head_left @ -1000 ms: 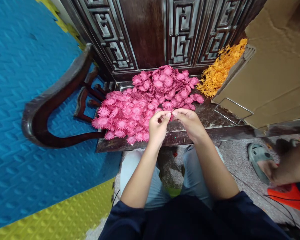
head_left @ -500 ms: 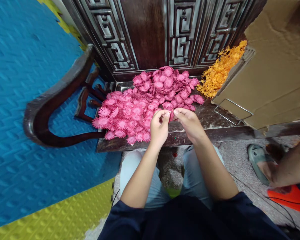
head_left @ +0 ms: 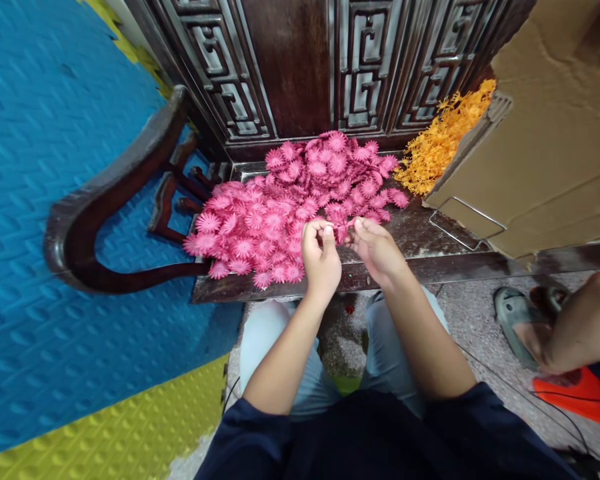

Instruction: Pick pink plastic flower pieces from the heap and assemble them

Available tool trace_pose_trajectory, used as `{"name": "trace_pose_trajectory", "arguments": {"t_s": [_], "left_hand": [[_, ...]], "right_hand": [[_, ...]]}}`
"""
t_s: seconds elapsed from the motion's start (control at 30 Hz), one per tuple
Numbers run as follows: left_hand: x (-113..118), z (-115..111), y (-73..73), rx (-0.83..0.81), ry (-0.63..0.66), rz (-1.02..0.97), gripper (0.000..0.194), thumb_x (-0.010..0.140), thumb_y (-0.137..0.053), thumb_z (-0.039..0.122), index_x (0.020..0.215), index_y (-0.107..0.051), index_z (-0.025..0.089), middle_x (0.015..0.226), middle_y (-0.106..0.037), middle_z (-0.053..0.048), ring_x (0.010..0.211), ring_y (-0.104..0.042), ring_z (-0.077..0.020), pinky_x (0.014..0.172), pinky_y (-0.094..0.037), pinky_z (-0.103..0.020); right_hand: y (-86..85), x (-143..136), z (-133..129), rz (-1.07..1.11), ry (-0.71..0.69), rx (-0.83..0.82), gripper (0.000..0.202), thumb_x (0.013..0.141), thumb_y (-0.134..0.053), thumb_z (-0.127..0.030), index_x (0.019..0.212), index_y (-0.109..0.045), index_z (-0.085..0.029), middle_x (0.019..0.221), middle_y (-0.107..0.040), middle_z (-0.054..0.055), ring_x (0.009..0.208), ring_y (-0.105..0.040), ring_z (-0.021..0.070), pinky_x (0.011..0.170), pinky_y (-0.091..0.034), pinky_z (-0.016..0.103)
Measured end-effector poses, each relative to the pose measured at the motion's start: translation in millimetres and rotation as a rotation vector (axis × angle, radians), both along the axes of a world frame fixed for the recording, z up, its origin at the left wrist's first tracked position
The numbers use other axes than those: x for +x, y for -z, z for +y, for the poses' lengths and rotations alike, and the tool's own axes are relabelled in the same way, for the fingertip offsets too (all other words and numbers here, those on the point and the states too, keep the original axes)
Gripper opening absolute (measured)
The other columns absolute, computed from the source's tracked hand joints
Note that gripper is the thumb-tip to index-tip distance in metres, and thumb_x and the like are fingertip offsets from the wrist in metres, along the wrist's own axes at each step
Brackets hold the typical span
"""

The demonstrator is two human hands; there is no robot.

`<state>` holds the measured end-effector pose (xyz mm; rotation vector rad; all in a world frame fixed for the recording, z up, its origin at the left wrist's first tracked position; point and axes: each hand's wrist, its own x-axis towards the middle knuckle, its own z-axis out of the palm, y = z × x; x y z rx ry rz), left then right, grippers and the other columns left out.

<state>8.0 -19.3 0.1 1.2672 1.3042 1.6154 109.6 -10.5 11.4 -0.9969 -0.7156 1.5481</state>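
A large heap of pink artificial flower heads [head_left: 260, 223] lies on the dark wooden bench [head_left: 410, 233]. At the heap's front right edge, my left hand [head_left: 321, 257] is closed, thumb against fingers, on a small pink flower piece [head_left: 341, 230]. My right hand [head_left: 377, 250] pinches the other end of this piece between thumb and index finger, its other fingers curled below. A short pink strip spans the gap between the two hands. The piece's exact shape is partly hidden by my fingers.
Orange artificial flowers [head_left: 443, 143] are piled at the back right beside a cardboard sheet [head_left: 545, 153] with a wire frame [head_left: 467, 223]. A curved wooden armrest [head_left: 115, 180] stands left. Another person's leg [head_left: 587, 320] shows at right, near an orange-red object [head_left: 575, 397].
My hands have drawn slightly apart, the right one shifting right. The pink strip between them now shows more clearly.
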Motion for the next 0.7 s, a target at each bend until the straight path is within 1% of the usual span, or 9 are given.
{"name": "trace_pose_trajectory", "arguments": {"t_s": [0.2, 0.27, 0.33, 0.4, 0.43, 0.47, 0.53, 0.6, 0.7], "left_hand": [[8.1, -6.0, 0.5, -0.003, -0.07, 0.015, 0.017, 0.092, -0.045, 0.033, 0.084, -0.05, 0.019, 0.082, -0.049, -0.003, 0.078, -0.047, -0.0149, 0.077, -0.039, -0.027], [6.1, -5.2, -0.2, 0.014, -0.12, -0.01, 0.015, 0.092, -0.044, 0.032, 0.084, -0.048, 0.02, 0.081, -0.047, -0.002, 0.078, -0.046, -0.0144, 0.077, -0.038, -0.026], [-2.9, -0.7, -2.8, 0.061, -0.253, -0.058, 0.013, 0.091, -0.044, 0.029, 0.082, -0.046, 0.02, 0.08, -0.045, -0.001, 0.077, -0.045, -0.0135, 0.076, -0.038, -0.025], [-18.0, 7.2, -6.7, 0.096, -0.417, -0.134, 0.011, 0.09, -0.044, 0.025, 0.08, -0.045, 0.02, 0.078, -0.042, 0.0, 0.074, -0.043, -0.0121, 0.073, -0.036, -0.023], [-26.2, 11.8, -8.6, 0.07, -0.419, -0.175, 0.01, 0.089, -0.045, 0.023, 0.08, -0.046, 0.02, 0.077, -0.042, 0.001, 0.071, -0.041, -0.011, 0.07, -0.036, -0.023], [-33.8, 16.3, -10.0, 0.028, -0.386, -0.242, 0.009, 0.089, -0.045, 0.022, 0.08, -0.046, 0.019, 0.074, -0.041, 0.002, 0.064, -0.038, -0.01, 0.064, -0.034, -0.022], [-44.5, 23.7, -11.2, -0.073, -0.371, -0.373, 0.01, 0.086, -0.046, 0.016, 0.076, -0.045, 0.018, 0.068, -0.038, 0.003, 0.058, -0.033, -0.0084, 0.057, -0.031, -0.021], [-47.4, 27.5, -10.3, -0.153, -0.375, -0.462, 0.01, 0.084, -0.048, 0.013, 0.075, -0.046, 0.017, 0.065, -0.038, 0.004, 0.055, -0.032, -0.0071, 0.055, -0.03, -0.02], [-42.3, 27.5, -7.6, -0.163, -0.355, -0.494, 0.006, 0.083, -0.053, 0.018, 0.078, -0.05, 0.016, 0.062, -0.038, 0.006, 0.053, -0.035, -0.0062, 0.054, -0.03, -0.02]], "right_hand": [[-2.5, -8.2, -3.6, 0.06, 0.031, -0.056, 0.025, 0.068, -0.072, -0.036, 0.071, -0.052, -0.021, 0.064, -0.053, -0.005, 0.06, -0.052, 0.0094, 0.063, -0.043, 0.024], [-2.5, -7.2, -2.5, 0.063, 0.054, -0.057, 0.022, 0.07, -0.07, -0.033, 0.069, -0.052, -0.021, 0.064, -0.054, -0.004, 0.061, -0.051, 0.0098, 0.064, -0.043, 0.024], [-2.6, 0.7, 0.6, 0.051, 0.139, -0.032, 0.019, 0.072, -0.067, -0.03, 0.068, -0.051, -0.021, 0.064, -0.054, -0.003, 0.061, -0.05, 0.0104, 0.064, -0.043, 0.025], [-2.9, 14.5, 4.7, 0.01, 0.302, -0.003, 0.017, 0.072, -0.064, -0.027, 0.067, -0.049, -0.022, 0.065, -0.054, -0.003, 0.06, -0.049, 0.0108, 0.064, -0.044, 0.025], [-2.9, 21.7, 6.6, -0.014, 0.341, 0.032, 0.013, 0.072, -0.063, -0.026, 0.069, -0.051, -0.023, 0.069, -0.057, -0.002, 0.064, -0.051, 0.0116, 0.067, -0.045, 0.026], [-2.7, 28.1, 8.2, -0.025, 0.344, 0.071, 0.009, 0.073, -0.062, -0.025, 0.072, -0.052, -0.023, 0.075, -0.061, -0.001, 0.069, -0.054, 0.0127, 0.07, -0.046, 0.027], [-1.2, 35.0, 9.8, -0.024, 0.266, 0.096, 0.008, 0.072, -0.062, -0.023, 0.075, -0.055, -0.023, 0.08, -0.063, 0.0, 0.076, -0.057, 0.0141, 0.076, -0.046, 0.029], [1.4, 33.2, 9.8, -0.011, 0.196, 0.049, 0.01, 0.071, -0.065, -0.024, 0.074, -0.056, -0.023, 0.075, -0.062, -0.001, 0.071, -0.056, 0.0132, 0.074, -0.045, 0.029], [4.6, 21.9, 8.3, 0.003, 0.143, -0.002, 0.011, 0.07, -0.067, -0.025, 0.074, -0.058, -0.022, 0.065, -0.057, -0.004, 0.061, -0.051, 0.011, 0.065, -0.043, 0.026]]}}
